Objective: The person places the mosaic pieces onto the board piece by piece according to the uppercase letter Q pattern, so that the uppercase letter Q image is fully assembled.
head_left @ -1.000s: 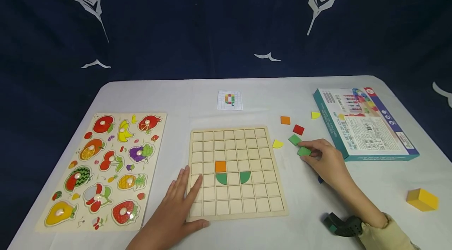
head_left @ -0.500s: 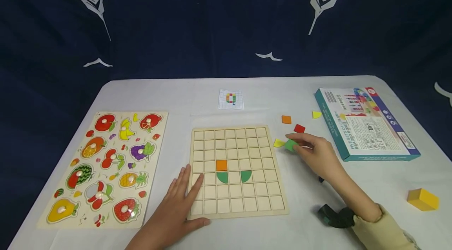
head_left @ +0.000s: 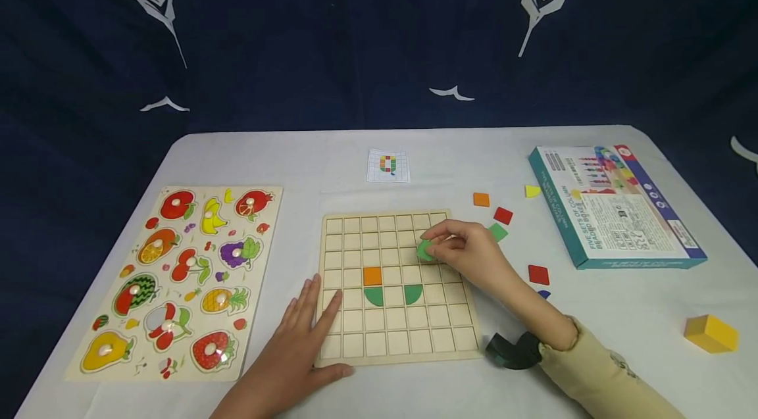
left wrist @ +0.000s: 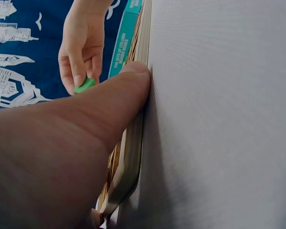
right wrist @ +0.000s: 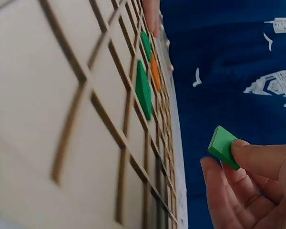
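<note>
My right hand (head_left: pixel 474 253) pinches a green square tile (head_left: pixel 424 250) between thumb and fingers, above the right part of the wooden grid board (head_left: pixel 399 356). In the right wrist view the tile (right wrist: pixel 222 145) is tilted and apart from the board. On the board lie an orange square tile (head_left: pixel 372 275), a green quarter-round tile (head_left: pixel 374 296) just below it, and another green quarter-round tile (head_left: pixel 413 294) further right. My left hand (head_left: pixel 290 353) rests with straight, spread fingers at the board's left edge; its thumb (left wrist: pixel 119 98) touches the near edge.
Right of the board lie loose tiles: orange (head_left: pixel 481 199), red (head_left: pixel 503 216), green (head_left: pixel 498 232), yellow (head_left: pixel 531 191), another red (head_left: pixel 538 274) and a partly hidden blue piece (head_left: pixel 543 294). A pattern card (head_left: pixel 387 166), box (head_left: pixel 618 208), yellow block (head_left: pixel 712 333) and fruit puzzle (head_left: pixel 177 287) surround them.
My right hand has picked up the green square tile and carried it left over the board. A red tile is uncovered; the nearby yellow piece is now hidden. My left hand stays put.
</note>
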The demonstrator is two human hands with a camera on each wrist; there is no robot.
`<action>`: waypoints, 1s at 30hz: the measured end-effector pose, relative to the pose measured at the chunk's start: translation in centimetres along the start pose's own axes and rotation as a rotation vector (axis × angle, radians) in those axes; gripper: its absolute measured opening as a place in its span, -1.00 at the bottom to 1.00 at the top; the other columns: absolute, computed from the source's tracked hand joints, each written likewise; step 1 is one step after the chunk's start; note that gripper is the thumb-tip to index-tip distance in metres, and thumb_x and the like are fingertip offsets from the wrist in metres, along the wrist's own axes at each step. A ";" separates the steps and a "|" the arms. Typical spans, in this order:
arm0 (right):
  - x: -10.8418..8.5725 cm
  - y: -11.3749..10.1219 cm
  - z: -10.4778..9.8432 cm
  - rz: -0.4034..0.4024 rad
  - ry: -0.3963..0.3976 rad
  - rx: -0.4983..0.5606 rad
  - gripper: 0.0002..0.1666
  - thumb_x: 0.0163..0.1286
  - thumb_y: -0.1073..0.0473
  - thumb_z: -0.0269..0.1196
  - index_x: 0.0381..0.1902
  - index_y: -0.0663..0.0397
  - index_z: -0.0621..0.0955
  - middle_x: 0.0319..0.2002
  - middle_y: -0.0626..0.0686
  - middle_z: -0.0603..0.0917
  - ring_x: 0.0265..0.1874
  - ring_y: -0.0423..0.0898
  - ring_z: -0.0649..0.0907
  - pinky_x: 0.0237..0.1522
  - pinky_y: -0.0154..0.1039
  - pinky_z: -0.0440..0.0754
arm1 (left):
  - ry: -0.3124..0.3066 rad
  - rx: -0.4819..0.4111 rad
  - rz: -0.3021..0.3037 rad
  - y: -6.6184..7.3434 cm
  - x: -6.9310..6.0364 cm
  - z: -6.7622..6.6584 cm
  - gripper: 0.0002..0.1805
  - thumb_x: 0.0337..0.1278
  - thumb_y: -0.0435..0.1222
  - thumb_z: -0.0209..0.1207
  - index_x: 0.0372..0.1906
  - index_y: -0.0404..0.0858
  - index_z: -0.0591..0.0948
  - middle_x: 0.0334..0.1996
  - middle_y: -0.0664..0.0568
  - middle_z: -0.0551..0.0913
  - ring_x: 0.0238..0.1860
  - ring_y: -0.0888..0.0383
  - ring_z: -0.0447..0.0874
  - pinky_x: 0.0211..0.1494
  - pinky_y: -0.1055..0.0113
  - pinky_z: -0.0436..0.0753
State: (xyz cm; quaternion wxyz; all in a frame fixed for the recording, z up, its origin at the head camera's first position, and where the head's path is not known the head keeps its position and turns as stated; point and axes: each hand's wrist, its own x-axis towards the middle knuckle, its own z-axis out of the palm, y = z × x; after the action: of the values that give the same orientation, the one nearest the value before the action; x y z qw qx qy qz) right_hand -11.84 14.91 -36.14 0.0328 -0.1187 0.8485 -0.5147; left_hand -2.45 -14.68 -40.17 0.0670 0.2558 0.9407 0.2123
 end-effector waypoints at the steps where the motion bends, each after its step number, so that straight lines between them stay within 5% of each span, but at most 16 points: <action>1: 0.1 0.0 0.3 -0.007 -0.006 0.000 -0.84 0.15 0.36 0.34 -0.27 0.15 0.67 -0.48 0.00 0.65 -0.52 0.00 0.64 -0.43 -0.32 0.57 | 0.003 0.002 0.000 0.0 0.0 0.0 0.11 -0.10 0.19 0.25 0.47 -0.21 0.01 0.45 -0.23 -0.30 0.42 -0.07 -0.40 0.38 0.06 -0.15; 9: 0.2 0.8 1.4 -0.039 -0.061 0.020 -0.85 0.17 0.38 0.32 -0.26 0.21 0.68 -0.43 -0.01 0.68 -0.49 -0.08 0.66 -0.41 -0.32 0.60 | 0.042 0.012 0.031 0.0 -0.1 0.0 0.10 -0.10 0.18 0.26 0.47 -0.23 0.03 0.44 -0.25 -0.29 0.42 -0.10 -0.34 0.34 -0.04 -0.04; 15: 0.2 1.4 1.5 -0.121 -0.092 -0.067 -0.82 0.15 0.45 0.30 -0.28 0.16 0.71 -0.31 -0.02 0.70 -0.41 -0.18 0.65 -0.34 -0.33 0.60 | 0.029 0.019 0.024 0.0 -0.1 0.0 0.10 -0.10 0.19 0.25 0.47 -0.24 0.03 0.44 -0.25 -0.30 0.42 -0.10 -0.36 0.35 -0.03 -0.04; 30: 0.0 1.5 1.7 -0.214 -0.165 -0.208 -0.83 0.11 0.45 0.33 -0.38 0.10 0.71 -0.43 -0.10 0.65 -0.45 -0.23 0.58 -0.37 -0.33 0.58 | 0.006 0.004 0.009 0.1 0.0 -0.2 0.10 -0.09 0.17 0.27 0.47 -0.22 0.01 0.44 -0.23 -0.33 0.42 -0.09 -0.39 0.35 -0.04 -0.07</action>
State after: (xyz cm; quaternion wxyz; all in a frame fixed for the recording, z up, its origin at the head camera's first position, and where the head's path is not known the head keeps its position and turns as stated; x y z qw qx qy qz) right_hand -11.79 14.09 -38.29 0.0348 -0.2530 0.8742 -0.4131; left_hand -2.45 -14.64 -39.97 0.0629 0.2594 0.9403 0.2113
